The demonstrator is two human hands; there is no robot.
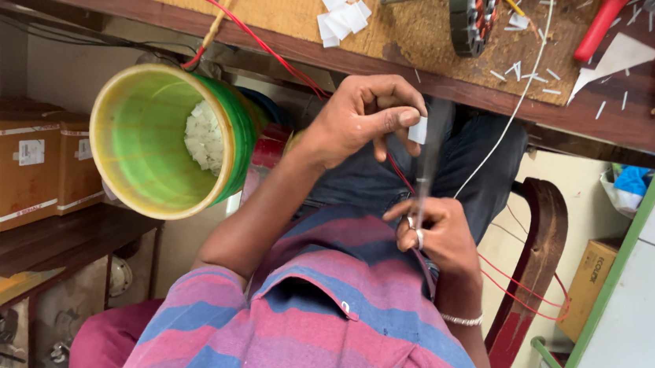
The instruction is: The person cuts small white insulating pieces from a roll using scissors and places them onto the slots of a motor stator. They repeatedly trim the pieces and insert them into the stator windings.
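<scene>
White, a small paper slip (418, 129) sits just above the middle of the frame, pinched between thumb and forefinger of the hand in the upper centre (365, 116), whose other fingers curl loosely beneath it. Which of the person's hands this is cannot be told, as the view seems turned upside down. Directly below the slip, a thin blurred pair of scissors (424, 177) points up toward it, its tip just beside the paper's lower edge. The lower hand (437, 237), right of centre, is closed around the scissor handles, with fingers through the loops and a metal bracelet (462, 320) on the wrist.

Around both hands lie dark trousers and a striped pink and blue shirt (315, 325) filling the lower middle. A red wire (524, 288) loops beside the lower hand, and a white wire (507, 121) runs up to the wooden worktop (280, 6) along the top of the frame.

On the worktop lie more white slips (341, 15), a round metal stator on a shaft (469, 11) and red-handled pliers (602, 26). At the left, a green and yellow bucket (149, 145) holds a heap of white pieces. Cardboard boxes (14, 157) stand at the far left.
</scene>
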